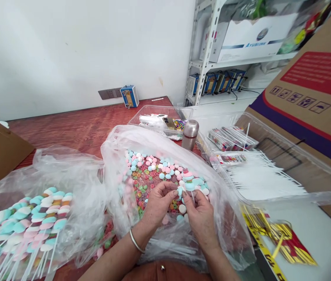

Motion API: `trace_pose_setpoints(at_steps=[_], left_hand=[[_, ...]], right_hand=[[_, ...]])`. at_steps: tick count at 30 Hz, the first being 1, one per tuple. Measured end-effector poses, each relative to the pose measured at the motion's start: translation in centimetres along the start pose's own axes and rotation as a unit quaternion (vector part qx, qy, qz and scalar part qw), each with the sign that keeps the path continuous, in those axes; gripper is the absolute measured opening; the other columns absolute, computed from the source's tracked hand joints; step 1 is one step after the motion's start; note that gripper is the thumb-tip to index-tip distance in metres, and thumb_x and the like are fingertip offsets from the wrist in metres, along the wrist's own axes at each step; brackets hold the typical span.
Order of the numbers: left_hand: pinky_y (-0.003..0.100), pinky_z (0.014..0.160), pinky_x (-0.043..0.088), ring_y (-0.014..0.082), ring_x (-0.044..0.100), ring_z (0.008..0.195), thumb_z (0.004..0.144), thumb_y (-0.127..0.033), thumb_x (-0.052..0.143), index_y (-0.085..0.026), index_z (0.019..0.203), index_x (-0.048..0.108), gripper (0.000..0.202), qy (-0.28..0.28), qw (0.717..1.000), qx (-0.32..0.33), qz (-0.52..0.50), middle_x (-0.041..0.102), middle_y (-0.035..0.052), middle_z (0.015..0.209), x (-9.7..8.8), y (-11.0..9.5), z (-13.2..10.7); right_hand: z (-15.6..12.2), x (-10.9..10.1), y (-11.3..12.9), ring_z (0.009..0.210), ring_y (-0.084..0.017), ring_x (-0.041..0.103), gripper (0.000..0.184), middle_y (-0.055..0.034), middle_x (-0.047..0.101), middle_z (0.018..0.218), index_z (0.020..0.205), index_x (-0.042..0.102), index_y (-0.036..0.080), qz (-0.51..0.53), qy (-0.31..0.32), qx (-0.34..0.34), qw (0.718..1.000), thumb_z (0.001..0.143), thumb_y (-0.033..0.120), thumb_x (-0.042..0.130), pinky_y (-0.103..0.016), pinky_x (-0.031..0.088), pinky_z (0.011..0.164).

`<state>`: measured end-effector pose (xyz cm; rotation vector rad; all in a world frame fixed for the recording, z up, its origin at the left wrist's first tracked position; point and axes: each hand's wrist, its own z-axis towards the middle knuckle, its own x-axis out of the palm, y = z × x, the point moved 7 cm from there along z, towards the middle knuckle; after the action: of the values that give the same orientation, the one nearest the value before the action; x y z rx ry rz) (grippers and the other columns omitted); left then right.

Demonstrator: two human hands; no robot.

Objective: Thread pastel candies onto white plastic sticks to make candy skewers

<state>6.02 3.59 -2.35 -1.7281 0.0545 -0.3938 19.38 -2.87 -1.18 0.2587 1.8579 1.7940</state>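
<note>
Light-blue candy [180, 190] between left hand [160, 200] and right hand [199, 212], at fingertips; both hands narrow, pinching it.

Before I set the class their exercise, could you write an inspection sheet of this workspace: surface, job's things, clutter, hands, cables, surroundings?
Surface: glossy red-brown wooden table; white surface at right.
Job's things: round pink, white and blue pieces and small multicoloured rings in a clear plastic bag; stick-mounted pastel stacks at left; thin white sticks in a clear plastic bin.
Clutter: silver metal bottle; gold-and-red packet.
Hands: left hand pinches a small pale-blue piece; right hand close by, grip unclear.
Cables: thin black cables beside blue box-shaped units.
Surroundings: white wall, white metal shelf, brown cardboard boxes.
</note>
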Motion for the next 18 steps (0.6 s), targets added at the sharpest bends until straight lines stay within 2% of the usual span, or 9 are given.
trace_pose_setpoints(at_steps=[3,6,9,13,18], left_hand=[[0.029,0.083,0.051,0.0181,0.064,0.093,0.069,-0.031,0.082,-0.017,0.103,0.071,0.038,0.033,0.99,-0.062,-0.124,0.07,0.0072,0.101,0.9,0.9,0.1],[0.031,0.085,0.052,0.0188,0.066,0.092,0.071,-0.034,0.082,-0.014,0.1,0.072,0.037,0.096,0.973,-0.123,-0.172,0.071,0.0103,0.101,1.8,1.3,-0.2],[0.03,0.08,0.053,0.0173,0.066,0.086,0.069,-0.03,0.084,-0.015,0.094,0.071,0.032,0.086,0.979,-0.112,-0.15,0.072,0.008,0.094,1.3,0.8,-0.2],[0.028,0.083,0.052,0.0173,0.067,0.087,0.066,-0.027,0.086,-0.014,0.094,0.071,0.034,0.072,0.991,-0.065,-0.096,0.074,0.0076,0.091,1.1,-0.3,-0.2],[0.027,0.081,0.052,0.0174,0.068,0.086,0.063,-0.031,0.087,-0.015,0.099,0.073,0.041,0.079,0.986,-0.104,-0.102,0.075,0.0072,0.091,1.5,0.1,-0.5]], right_hand=[[0.0,0.6,-0.1,0.067,-0.015,0.052,0.028,0.0006,0.061,0.072,0.081,0.06,0.019,0.033,0.022,-0.012,0.999,0.087,0.046,0.056,-0.024,0.042,0.062],[-0.2,1.0,-0.4,0.064,-0.015,0.05,0.028,0.0015,0.059,0.07,0.082,0.061,0.019,0.041,0.052,-0.015,0.998,0.088,0.045,0.053,-0.023,0.041,0.059],[-0.3,1.0,-0.6,0.061,-0.014,0.047,0.03,0.003,0.056,0.065,0.08,0.061,0.019,0.022,0.069,-0.01,0.997,0.089,0.046,0.052,-0.023,0.04,0.057],[-0.3,0.7,-0.3,0.077,-0.018,0.058,0.03,-0.0018,0.067,0.084,0.095,0.064,0.019,0.016,0.067,-0.003,0.998,0.087,0.047,0.057,-0.026,0.046,0.071],[0.1,0.4,0.0,0.083,-0.02,0.061,0.03,-0.0044,0.07,0.09,0.096,0.065,0.018,0.017,0.045,-0.004,0.999,0.086,0.046,0.057,-0.03,0.047,0.078]])
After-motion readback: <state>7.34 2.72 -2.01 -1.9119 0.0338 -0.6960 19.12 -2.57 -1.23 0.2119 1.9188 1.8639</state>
